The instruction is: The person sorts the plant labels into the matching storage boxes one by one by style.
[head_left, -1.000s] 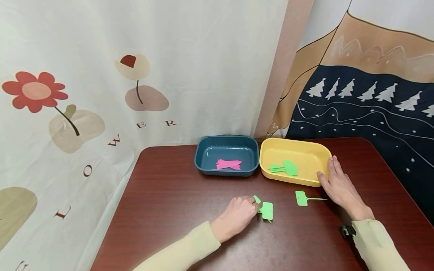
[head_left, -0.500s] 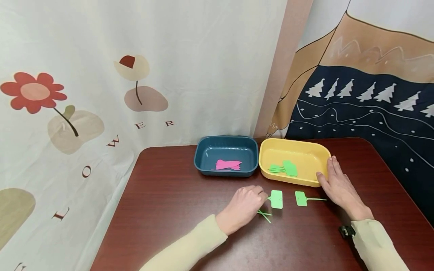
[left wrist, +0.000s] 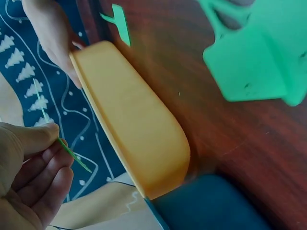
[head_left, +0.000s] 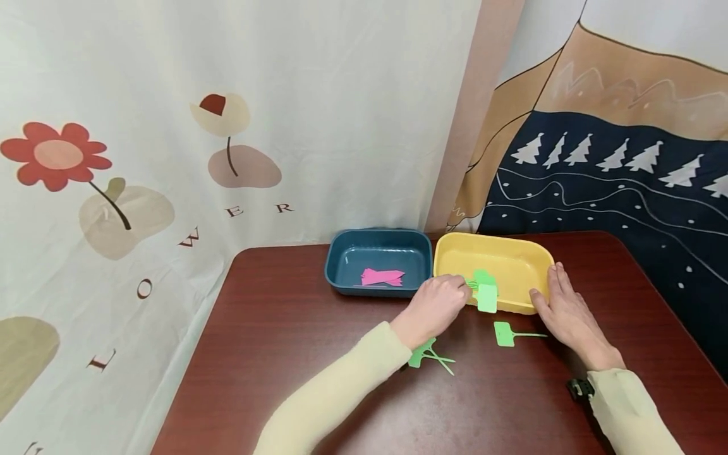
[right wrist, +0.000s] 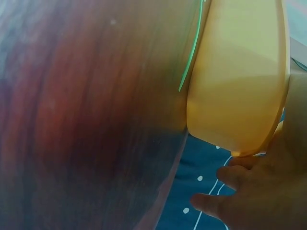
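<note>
My left hand (head_left: 433, 308) pinches a green T-shaped plant label (head_left: 486, 298) between thumb and fingers, its flat head over the front rim of the yellow bin (head_left: 520, 265). Seen from the left wrist, the label's thin stem (left wrist: 76, 158) sticks out past the fingertips. Inside the yellow bin lie several more green plant labels (head_left: 485, 277). My right hand (head_left: 576, 322) rests with extended fingers against the bin's right end. A single green label (head_left: 504, 334) lies in front of that bin. Crossed green labels (head_left: 418, 357) lie partly hidden under my left forearm.
A dark blue bin (head_left: 340, 259) stands directly left of the yellow one, with pink labels (head_left: 382, 277) in it. Both sit near the back edge of the brown wooden table (head_left: 273, 316). Printed curtains (head_left: 341, 126) hang behind the table.
My left hand has picked a green label from the crossed pile and carried it up and right, to the yellow bin's front rim. My right hand has stayed at the bin's end.
</note>
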{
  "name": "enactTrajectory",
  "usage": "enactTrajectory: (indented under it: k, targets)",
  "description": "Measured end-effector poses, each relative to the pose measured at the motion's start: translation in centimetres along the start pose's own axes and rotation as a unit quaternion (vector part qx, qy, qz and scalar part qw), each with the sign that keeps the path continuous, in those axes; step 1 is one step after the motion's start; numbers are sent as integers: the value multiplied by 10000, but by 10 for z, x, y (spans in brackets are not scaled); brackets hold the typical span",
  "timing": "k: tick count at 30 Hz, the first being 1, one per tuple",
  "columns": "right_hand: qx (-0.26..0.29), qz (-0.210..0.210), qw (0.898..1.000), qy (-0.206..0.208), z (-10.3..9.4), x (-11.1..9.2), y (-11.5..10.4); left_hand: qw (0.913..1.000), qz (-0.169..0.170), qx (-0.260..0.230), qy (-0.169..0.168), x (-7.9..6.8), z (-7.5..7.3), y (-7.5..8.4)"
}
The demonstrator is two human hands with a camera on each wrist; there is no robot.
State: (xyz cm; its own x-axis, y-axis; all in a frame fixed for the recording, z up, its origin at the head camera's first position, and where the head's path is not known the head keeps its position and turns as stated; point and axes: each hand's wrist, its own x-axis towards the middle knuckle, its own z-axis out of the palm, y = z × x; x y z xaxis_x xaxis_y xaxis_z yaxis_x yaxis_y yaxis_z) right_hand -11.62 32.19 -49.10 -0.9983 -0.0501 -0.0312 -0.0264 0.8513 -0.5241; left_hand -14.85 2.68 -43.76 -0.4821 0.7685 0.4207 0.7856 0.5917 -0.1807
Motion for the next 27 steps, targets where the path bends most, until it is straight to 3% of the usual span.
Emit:
enactTrajectory:
  k: [14, 22, 27]
  targets:
    - [33, 15, 10000, -14, 1, 0, 1, 9962, -392, -295, -715, 45, 23, -9]
    - [72, 90, 9999, -42, 0, 1, 0, 9850, -901, -362, -1427, 61, 47, -18]
    - [103, 132, 9998, -126, -1, 1, 0, 9765, -1167, -600, -1710, 69, 55, -21]
